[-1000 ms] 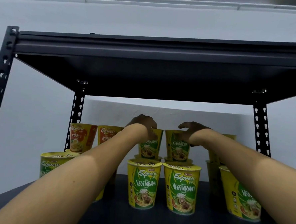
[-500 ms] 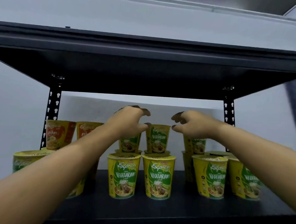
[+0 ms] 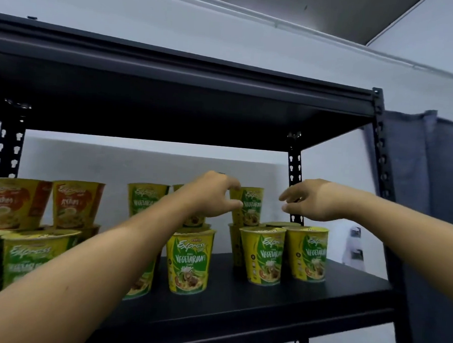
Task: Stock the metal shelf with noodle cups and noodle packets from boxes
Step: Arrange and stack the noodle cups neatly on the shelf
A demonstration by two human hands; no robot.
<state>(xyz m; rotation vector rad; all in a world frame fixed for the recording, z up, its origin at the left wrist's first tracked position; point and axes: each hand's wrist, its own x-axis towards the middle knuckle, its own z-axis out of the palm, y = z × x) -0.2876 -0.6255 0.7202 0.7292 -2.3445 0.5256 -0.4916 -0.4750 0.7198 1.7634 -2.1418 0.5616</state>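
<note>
Noodle cup (image 3: 249, 208) on the back stack: my left fingers (image 3: 232, 205) curl against it, grip unclear, right fingers (image 3: 291, 198) loose and empty; I'd seat it squarely

A second ago both hands gripped the tops of two stacked vegetarian cups at the back; they have since let go and moved right. The left hand (image 3: 213, 194) now curves thumb and forefinger at the left edge of the rightmost upper vegetarian cup (image 3: 250, 208); whether they touch it I can't tell. The right hand (image 3: 314, 200) hangs loose by the rear right post (image 3: 295, 173). The view has swung right, bringing in a grey curtain (image 3: 431, 184).
</note>
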